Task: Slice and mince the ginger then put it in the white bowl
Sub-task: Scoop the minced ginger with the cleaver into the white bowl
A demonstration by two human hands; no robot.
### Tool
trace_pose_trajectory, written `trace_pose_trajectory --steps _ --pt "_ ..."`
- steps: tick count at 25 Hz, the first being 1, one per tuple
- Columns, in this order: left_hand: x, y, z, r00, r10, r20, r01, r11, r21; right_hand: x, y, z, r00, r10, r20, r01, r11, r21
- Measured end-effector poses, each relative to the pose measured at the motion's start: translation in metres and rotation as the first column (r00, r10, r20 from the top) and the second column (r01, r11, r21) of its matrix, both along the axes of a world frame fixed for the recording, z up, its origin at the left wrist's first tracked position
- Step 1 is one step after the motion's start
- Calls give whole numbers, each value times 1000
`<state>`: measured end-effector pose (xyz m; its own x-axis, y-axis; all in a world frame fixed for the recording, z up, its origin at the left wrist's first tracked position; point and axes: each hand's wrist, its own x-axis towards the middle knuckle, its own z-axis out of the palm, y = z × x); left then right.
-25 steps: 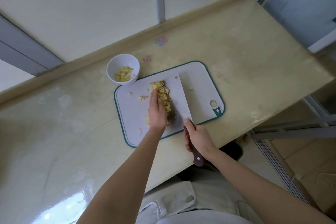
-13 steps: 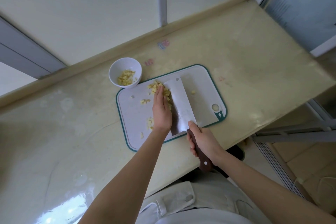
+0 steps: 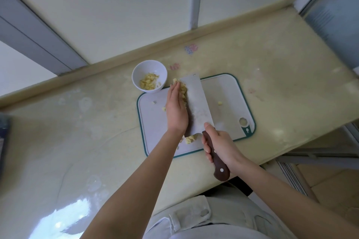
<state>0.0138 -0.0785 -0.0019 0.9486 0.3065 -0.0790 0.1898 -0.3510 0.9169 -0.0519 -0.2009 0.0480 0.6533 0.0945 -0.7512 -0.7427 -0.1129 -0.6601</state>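
The right hand [image 3: 221, 145] has its grip clamped around the brown handle of the cleaver [image 3: 196, 103], whose broad blade lies nearly flat, pointing away toward the bowl [image 3: 149, 75]. The left hand [image 3: 175, 106] is flat and open, fingers together, its edge pressed against a heap of minced ginger [image 3: 182, 89] stacked on the blade's left side. So the ginger sits in three places: some already in the bowl, a load on the blade near its far tip, and stray bits on the board [image 3: 223, 91], including a small clump by the blade's heel and one piece off to the right.

The likely trouble is spillage. The blade tip is close to the bowl rim but not over it, and the heap rides right at the blade's edge; a tilt or a hasty push would probably scatter pieces onto the bench [image 3: 97, 122] between board and bowl. The bowl is small and light-looking, so a knock from the blade tip could shove or tip it. The left palm is also working alongside steel, and I cannot tell which way the cutting edge faces, so a slip could mean a cut.

The bench is a pale yellowish stone-like top, glossy, with glare at the lower left and a raised lip along the back. Behind it stand pale panels with grey frames; tiled floor shows at the right.
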Motion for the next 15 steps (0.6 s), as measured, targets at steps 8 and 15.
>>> trace_pose_trajectory --steps 8,15 --pt "34 40 7 998 59 -9 -59 997 57 40 38 9 999 45 -22 -44 996 74" --pt "61 61 4 994 93 -64 -90 995 40 72 59 14 998 47 -49 -43 996 83"
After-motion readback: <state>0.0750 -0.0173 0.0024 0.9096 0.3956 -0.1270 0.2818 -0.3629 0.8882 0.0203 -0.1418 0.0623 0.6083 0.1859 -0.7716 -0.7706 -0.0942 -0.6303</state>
